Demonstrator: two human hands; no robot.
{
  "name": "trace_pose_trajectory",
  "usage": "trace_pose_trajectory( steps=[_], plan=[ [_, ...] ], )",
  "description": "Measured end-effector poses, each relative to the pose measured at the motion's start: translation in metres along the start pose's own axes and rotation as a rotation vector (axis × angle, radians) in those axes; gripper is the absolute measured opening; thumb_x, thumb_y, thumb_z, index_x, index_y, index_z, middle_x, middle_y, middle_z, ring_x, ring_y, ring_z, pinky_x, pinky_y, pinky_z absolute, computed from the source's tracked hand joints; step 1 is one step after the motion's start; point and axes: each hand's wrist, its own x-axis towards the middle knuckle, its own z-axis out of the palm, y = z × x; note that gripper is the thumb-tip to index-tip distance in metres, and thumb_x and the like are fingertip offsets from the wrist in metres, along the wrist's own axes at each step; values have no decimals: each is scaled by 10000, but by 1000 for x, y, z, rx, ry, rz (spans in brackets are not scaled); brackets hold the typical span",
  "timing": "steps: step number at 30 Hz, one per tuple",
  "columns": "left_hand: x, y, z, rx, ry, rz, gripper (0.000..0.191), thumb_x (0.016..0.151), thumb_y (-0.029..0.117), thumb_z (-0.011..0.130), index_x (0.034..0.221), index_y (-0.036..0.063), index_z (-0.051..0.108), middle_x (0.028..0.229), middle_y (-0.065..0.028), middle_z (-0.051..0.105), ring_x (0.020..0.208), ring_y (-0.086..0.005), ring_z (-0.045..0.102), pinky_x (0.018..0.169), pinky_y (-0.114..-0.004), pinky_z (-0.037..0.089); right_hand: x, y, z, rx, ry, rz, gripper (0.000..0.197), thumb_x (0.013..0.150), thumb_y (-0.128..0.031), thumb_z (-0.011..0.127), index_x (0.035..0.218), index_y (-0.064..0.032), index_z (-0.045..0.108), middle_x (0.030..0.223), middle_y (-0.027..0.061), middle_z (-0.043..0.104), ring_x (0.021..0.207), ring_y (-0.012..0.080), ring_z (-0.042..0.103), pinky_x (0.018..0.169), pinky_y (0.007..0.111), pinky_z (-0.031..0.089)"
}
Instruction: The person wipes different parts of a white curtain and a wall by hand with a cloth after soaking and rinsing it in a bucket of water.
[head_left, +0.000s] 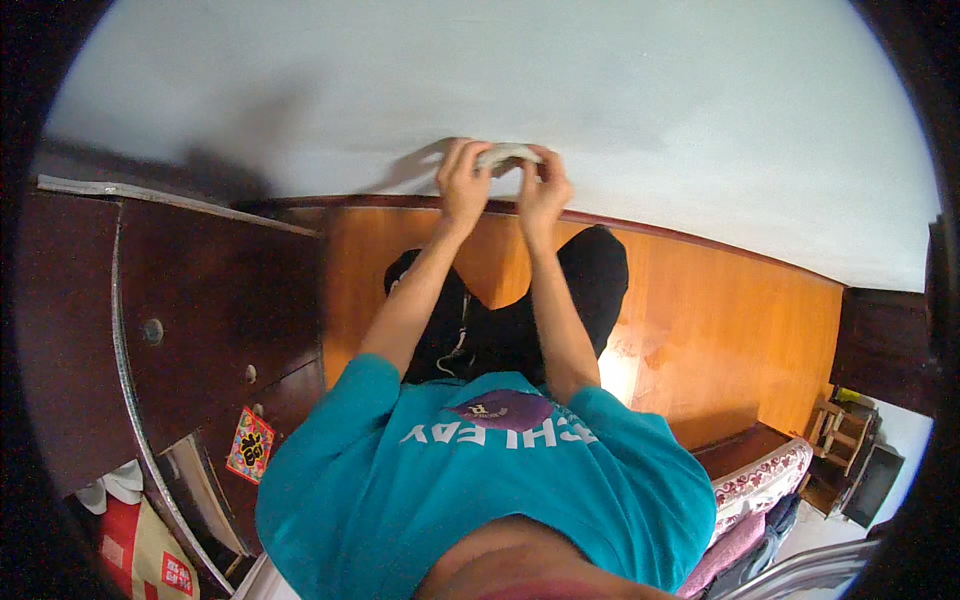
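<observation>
My left hand (463, 182) and my right hand (545, 192) are raised in front of me, close to a pale painted wall (675, 112). Between them they grip a pale, curved object (508, 153) by its two ends, fingertips and thumbs on it. It arches upward and looks like part of a ring or a roll; its exact kind cannot be made out. Whether it touches the wall is unclear. Shadows of the hands fall on the wall to the left. Below runs a dark red trim strip (675, 235) above orange wood panelling (720, 322).
A dark wooden cabinet (217, 292) with round knobs stands at my left, a colourful red paper decoration (250, 445) on it. A red and beige bag (154, 544) is at lower left. To the right are a floral-edged cushion (757, 480), a wooden stool (832, 435) and a dark cabinet (881, 345).
</observation>
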Motion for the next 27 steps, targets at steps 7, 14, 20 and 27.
trace_pose_trajectory(
  steps=[7, 14, 20, 27],
  plan=[
    [4, 64, 81, -137, -118, 207, 310, 677, -94, 606, 959, 31, 634, 959, -126, 608, 928, -322, 599, 800, -407, 496, 38, 26, -71, 126, 349, 129, 80, 874, 33, 584, 941, 16, 543, 820, 97, 656, 763, 162, 656, 687, 279, 536],
    [1, -1, -6, 2, -39, 83, 292, 721, -100, 599, 984, 23, 629, 1000, -117, 623, 968, -306, 596, 853, -398, 477, 0, -4, 4, -58, -17, -39, 180, 821, 12, 639, 995, 2, 590, 851, 167, 674, 766, 260, 683, 684, 356, 522],
    [2, -22, -40, 115, 64, 40, 240, 761, -66, 642, 987, 9, 614, 1005, -120, 621, 949, -317, 603, 828, -403, 483, -16, -19, 37, 83, -77, -81, 210, 791, 38, 661, 971, 7, 557, 893, 184, 660, 828, 300, 685, 711, 351, 529],
    [24, 60, 34, 76, 24, 192, 251, 733, -23, 690, 975, 18, 637, 958, -120, 603, 903, -312, 600, 769, -391, 497, 30, -8, -39, 108, 244, 22, 139, 834, 10, 631, 961, 5, 573, 856, 153, 667, 757, 232, 682, 695, 329, 530]
  ],
)
